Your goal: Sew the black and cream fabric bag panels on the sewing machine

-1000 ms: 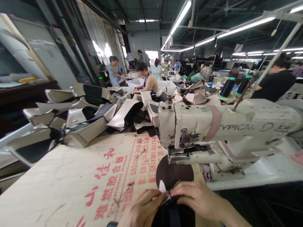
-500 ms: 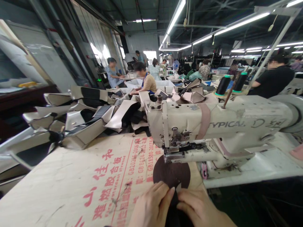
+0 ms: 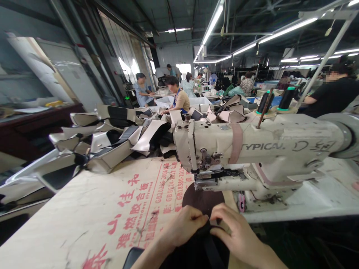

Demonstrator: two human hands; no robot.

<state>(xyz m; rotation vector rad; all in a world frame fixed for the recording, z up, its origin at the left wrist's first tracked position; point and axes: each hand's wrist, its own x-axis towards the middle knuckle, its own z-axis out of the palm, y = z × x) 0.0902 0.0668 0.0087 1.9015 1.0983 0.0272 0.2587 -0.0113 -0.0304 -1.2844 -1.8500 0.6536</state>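
Observation:
My left hand and my right hand meet at the bottom centre, each with fingers pinched on a piece of black fabric that runs down out of view. Just beyond them a dark brown round patch lies on the wooden board with red printed characters. The cream sewing machine marked TYPICAL stands right behind the patch, its needle head above it.
A heap of beige and black sewn covers fills the far left of the table. Two black thread cones stand behind the machine. Several people sit working farther back; one in black is at the right.
My hands have drawn the black fabric up a little toward the machine, and more of it shows below them. The view has shifted slightly to the left.

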